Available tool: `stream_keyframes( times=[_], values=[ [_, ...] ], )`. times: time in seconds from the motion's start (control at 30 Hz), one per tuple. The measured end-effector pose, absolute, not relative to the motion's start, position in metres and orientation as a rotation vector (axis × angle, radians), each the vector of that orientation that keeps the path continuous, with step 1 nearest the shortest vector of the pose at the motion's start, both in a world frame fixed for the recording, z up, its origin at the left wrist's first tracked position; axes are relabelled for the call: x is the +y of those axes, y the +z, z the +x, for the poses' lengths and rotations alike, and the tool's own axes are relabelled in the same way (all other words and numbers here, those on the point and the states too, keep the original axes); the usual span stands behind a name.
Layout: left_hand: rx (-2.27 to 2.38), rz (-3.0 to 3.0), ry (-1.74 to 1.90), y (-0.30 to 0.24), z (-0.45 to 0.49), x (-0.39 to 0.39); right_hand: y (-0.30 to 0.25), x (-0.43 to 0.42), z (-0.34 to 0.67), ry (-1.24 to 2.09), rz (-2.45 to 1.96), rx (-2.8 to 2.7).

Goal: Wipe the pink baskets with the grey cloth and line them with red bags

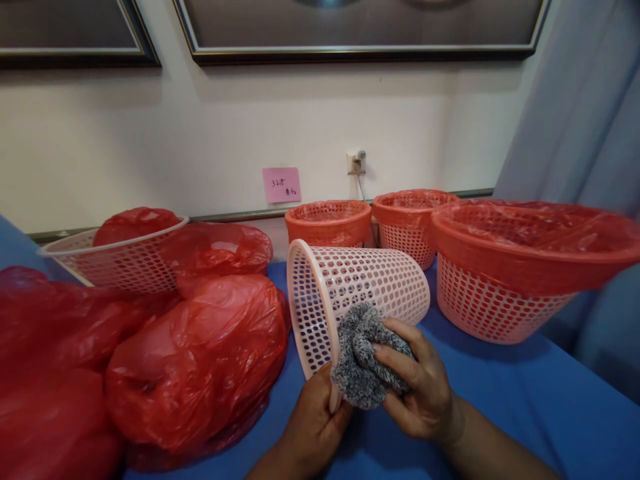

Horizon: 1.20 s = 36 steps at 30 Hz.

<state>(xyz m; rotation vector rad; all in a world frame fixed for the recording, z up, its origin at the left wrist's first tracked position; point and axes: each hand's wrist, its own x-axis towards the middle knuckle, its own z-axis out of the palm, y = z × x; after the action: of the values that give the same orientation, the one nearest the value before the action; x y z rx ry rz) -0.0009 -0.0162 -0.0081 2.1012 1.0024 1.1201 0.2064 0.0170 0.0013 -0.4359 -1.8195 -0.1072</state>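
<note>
Left hand (313, 420): I grip the basket (357, 293) rim, it seems.
Right hand (420, 387): I press a grey cloth (363, 363) against it, fingers closed.

even, soft indoor light, faint shadows, sharp centre, wide-angle stretching at the edges.

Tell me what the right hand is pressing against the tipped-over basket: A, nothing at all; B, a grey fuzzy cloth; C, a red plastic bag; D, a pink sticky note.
B: the right hand grips a grey fuzzy cloth against the outside of the pink basket lying on its side, while the left hand holds the basket's rim.
</note>
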Motion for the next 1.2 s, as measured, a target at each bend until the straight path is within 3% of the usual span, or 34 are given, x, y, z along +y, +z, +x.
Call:
stream_keyframes(
  times=[0.17, 0.3, 0.5, 0.73, 0.93, 1.07, 1.2],
  values=[
    [1.108, 2.152, 1.005, -0.012, -0.002, -0.016, -0.009, 0.041, 0.216, -0.043, -0.792, -1.565],
    [1.095, 2.188, 0.960, -0.012, -0.001, -0.015, -0.018, 0.083, 0.243, 0.223, -1.175, -1.201],
    [1.077, 2.282, 0.969, -0.011, -0.001, -0.015, -0.021, 0.111, 0.263, 0.651, -1.222, -0.894],
    [1.162, 2.320, 0.994, -0.015, -0.002, -0.015, -0.027, 0.089, 0.234, 0.295, -1.131, -1.234],
    [1.213, 2.335, 0.942, -0.021, -0.002, -0.014, -0.011, 0.047, 0.220, 0.018, -0.744, -1.673],
    [1.101, 2.327, 0.961, -0.026, -0.005, -0.011, -0.003, 0.021, 0.212, -0.006, -0.606, -1.884],
    [1.095, 2.309, 0.947, -0.028, -0.006, -0.010, -0.009, 0.021, 0.205, 0.041, -0.627, -1.730]
  ],
)
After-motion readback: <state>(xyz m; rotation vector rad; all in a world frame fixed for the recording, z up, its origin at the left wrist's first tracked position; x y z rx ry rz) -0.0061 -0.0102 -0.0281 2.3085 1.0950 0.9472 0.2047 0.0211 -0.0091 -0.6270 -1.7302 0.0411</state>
